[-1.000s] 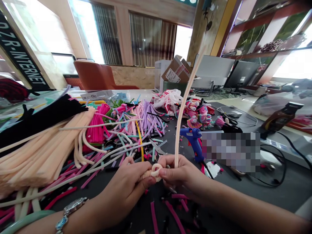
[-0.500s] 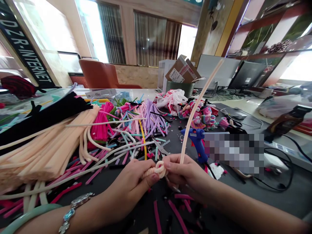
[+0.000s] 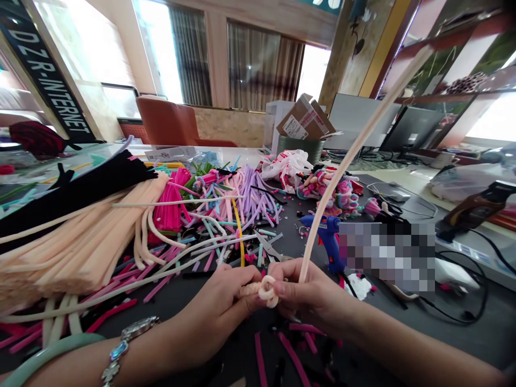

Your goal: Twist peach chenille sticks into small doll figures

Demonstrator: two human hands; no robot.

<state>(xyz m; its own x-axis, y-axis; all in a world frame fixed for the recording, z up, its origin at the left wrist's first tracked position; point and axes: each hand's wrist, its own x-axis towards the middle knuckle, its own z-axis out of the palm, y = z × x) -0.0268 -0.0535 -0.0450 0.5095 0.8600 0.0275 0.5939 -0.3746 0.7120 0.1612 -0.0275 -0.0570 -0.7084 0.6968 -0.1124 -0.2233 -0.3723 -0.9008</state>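
My left hand [image 3: 220,306] and my right hand [image 3: 312,293] meet at the middle of the dark table, both closed on one long cream pipe cleaner [image 3: 346,161]. Its lower end is wound into a small coil [image 3: 266,290] pinched between my fingers. The free length rises from my right hand and slants up to the right. A watch and a green bangle sit on my left wrist.
A big bundle of peach pipe cleaners [image 3: 76,242] lies at the left under a black bundle [image 3: 80,188]. Pink, purple and green cut pieces [image 3: 226,204] litter the middle. A blue glue gun [image 3: 328,236] stands right of my hands, with cables and monitors behind.
The free length of the pipe cleaner has swung from near upright to leaning right. The coil between my fingers has turned and shows as a rounder loop.
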